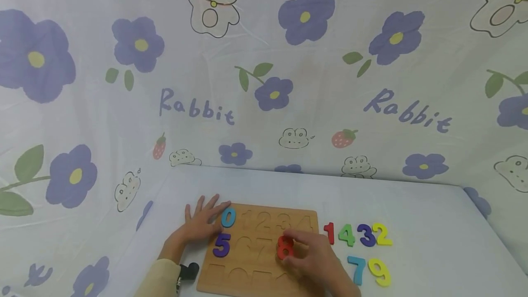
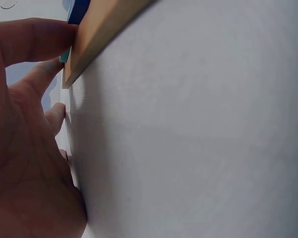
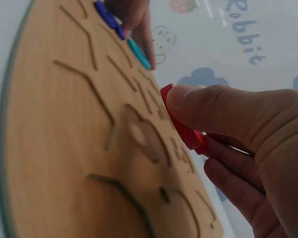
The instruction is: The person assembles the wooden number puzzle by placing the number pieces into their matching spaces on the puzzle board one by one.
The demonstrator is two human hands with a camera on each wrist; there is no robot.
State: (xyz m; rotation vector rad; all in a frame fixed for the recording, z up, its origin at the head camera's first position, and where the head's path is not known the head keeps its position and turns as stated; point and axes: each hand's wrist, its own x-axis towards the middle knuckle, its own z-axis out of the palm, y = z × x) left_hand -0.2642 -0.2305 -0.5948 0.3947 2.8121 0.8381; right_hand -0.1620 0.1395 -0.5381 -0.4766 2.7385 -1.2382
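A wooden number board (image 1: 243, 263) lies on the white table, with a light-blue 0 (image 1: 228, 217) and a purple 5 (image 1: 222, 245) at its left side. My left hand (image 1: 203, 224) is spread beside them, thumb and forefinger at the board's left edge. Between thumb and fingers, my right hand (image 1: 321, 255) pinches a red number 8 (image 1: 284, 248) over the right part of the board. In the right wrist view the red 8 (image 3: 183, 130) is tilted above the surface, near an 8-shaped recess (image 3: 150, 136). Part of the board's right side is hidden by that hand.
Right of the board lie a red 1 (image 1: 329, 233), green 4 (image 1: 347, 235), purple 3 (image 1: 365, 235) and yellow 2 (image 1: 381, 235). Nearer are a blue 7 (image 1: 356, 270) and yellow 9 (image 1: 379, 272). A patterned curtain (image 1: 264, 127) hangs behind the table.
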